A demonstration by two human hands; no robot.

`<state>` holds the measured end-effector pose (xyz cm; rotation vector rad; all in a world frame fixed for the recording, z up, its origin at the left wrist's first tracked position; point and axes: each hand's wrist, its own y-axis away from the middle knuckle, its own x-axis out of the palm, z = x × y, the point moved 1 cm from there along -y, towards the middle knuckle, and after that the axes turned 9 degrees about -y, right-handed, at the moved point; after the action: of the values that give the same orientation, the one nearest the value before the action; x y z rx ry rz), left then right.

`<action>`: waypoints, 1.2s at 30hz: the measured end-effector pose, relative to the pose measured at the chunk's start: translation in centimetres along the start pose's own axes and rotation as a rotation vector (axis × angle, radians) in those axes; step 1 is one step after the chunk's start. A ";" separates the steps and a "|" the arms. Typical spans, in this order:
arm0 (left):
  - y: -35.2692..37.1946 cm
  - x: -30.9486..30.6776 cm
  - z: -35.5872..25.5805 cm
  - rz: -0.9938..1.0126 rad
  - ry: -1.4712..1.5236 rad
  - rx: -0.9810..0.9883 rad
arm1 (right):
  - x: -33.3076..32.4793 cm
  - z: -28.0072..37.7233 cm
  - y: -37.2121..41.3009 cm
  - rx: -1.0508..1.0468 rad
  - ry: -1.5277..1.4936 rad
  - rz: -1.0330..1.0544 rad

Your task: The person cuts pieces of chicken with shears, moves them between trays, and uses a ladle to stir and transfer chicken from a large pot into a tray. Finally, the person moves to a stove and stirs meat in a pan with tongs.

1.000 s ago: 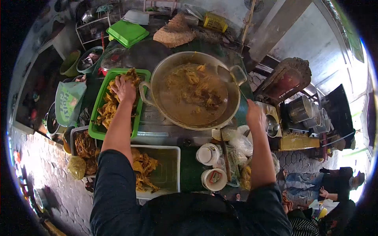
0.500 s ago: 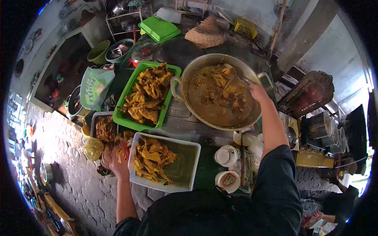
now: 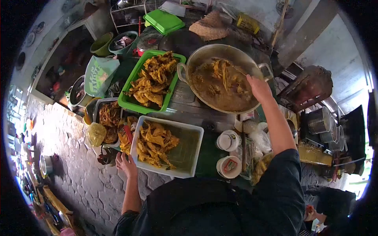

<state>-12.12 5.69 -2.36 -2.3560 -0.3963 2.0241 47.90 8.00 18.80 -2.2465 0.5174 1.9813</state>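
My right hand point(image 3: 260, 89) is closed on the handle of a utensil at the right side of the large metal pan point(image 3: 246, 59). The utensil's far end lies in brown sauce with pieces of meat point(image 3: 222, 78). Near the lower left corner of the white tub point(image 3: 188, 171), my left hand point(image 3: 126, 165) has its fingers apart and holds nothing. Yellow cooked chicken point(image 3: 155, 143) lies in the left part of that tub. More cooked chicken point(image 3: 153, 84) is heaped in the green tray point(image 3: 125, 103).
Two white containers point(image 3: 228, 140) stand right of the tub, by plastic bags point(image 3: 260, 141). A green-and-white bag point(image 3: 98, 76) and a meat tray point(image 3: 109, 118) are at left. Another person point(image 3: 315, 214) is at lower right. Metal pots point(image 3: 319, 120) stand at right.
My left hand has moved down and right, away from the red item beside the meat tray. My right hand stays at the pan with the utensil. The camera view has shifted slightly.
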 end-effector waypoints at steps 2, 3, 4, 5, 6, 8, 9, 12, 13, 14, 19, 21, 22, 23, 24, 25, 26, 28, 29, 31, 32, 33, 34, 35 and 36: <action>-1.0 0.1 -0.5 -0.093 -0.002 0.083 | 0.2 -0.6 2.4 0.006 -0.018 -0.051; -1.5 -0.5 -1.2 -0.095 0.004 0.091 | 0.4 -0.8 3.1 -0.006 -0.037 -0.101; -1.9 -1.6 -2.3 -0.064 0.032 0.108 | 0.6 -1.0 3.6 0.002 -0.036 -0.106; -2.4 -2.2 -3.0 -0.034 0.059 0.124 | 0.9 -1.1 3.9 0.008 -0.028 -0.135; -2.8 -2.1 -3.4 -0.038 0.064 0.130 | 1.1 -1.2 4.2 0.012 -0.020 -0.165; -3.6 -2.0 -4.1 -0.125 0.084 0.226 | 1.7 -0.7 4.5 0.083 -0.031 -0.199; -3.8 -2.3 -4.8 -0.117 0.099 0.219 | 1.8 -0.3 4.8 0.147 -0.043 -0.227; -3.9 -2.8 -5.4 -0.177 0.092 0.278 | 1.9 0.4 6.8 0.251 -0.124 -0.224; -3.9 -2.8 -5.2 -0.177 0.093 0.281 | 1.7 0.8 7.9 0.253 -0.124 -0.223; -3.7 -2.7 -5.0 -0.149 0.084 0.265 | 1.3 1.3 9.2 0.270 -0.232 -0.247; -2.9 -0.1 -1.8 -0.013 0.078 0.127 | 3.2 1.9 13.9 0.173 -0.601 -0.288; -2.8 1.1 -0.8 0.044 0.008 0.043 | 4.2 2.2 14.7 0.050 -0.736 -0.224; -2.7 1.7 -0.4 0.047 0.009 0.050 | 4.5 2.4 14.7 0.057 -0.736 -0.224; -2.7 2.3 0.0 0.062 -0.001 0.031 | 5.0 2.8 14.5 0.008 -0.679 -0.198; -2.6 2.9 0.3 0.077 -0.011 0.014 | 5.5 3.3 14.2 -0.040 -0.621 -0.173; -2.7 3.4 0.4 0.081 -0.009 0.022 | 6.3 3.6 13.6 -0.031 -0.620 -0.173; -2.7 3.9 0.6 0.096 0.003 -0.011 | 7.3 3.8 12.6 -0.001 -0.530 -0.135; -2.7 4.5 0.6 0.115 0.011 -0.037 | 7.4 4.8 11.3 0.036 -0.442 -0.093; -2.7 4.7 0.6 0.117 0.012 -0.047 | 6.9 5.5 10.6 0.088 -0.409 -0.066; -2.7 5.0 0.9 0.120 0.006 -0.054 | 6.8 6.9 9.1 0.143 -0.382 -0.033; -2.6 5.3 1.0 0.128 0.002 -0.059 | 7.2 7.5 8.3 0.160 -0.331 -0.027; -2.6 5.4 1.0 0.134 0.000 -0.065 | 7.0 8.1 7.7 0.177 -0.279 -0.023; -2.5 5.6 1.0 0.133 -0.001 -0.060 | 6.8 8.6 7.4 0.181 -0.281 -0.024; -2.4 5.7 1.0 0.152 -0.010 -0.070 | 6.5 8.9 7.2 0.197 -0.277 0.008; -2.3 5.9 1.1 0.171 -0.019 -0.080 | 5.9 9.1 7.4 0.211 -0.273 0.040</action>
<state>-12.88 8.92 -7.85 -2.4995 -0.2907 2.1414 37.50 2.74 12.76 -1.8219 0.7042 2.0961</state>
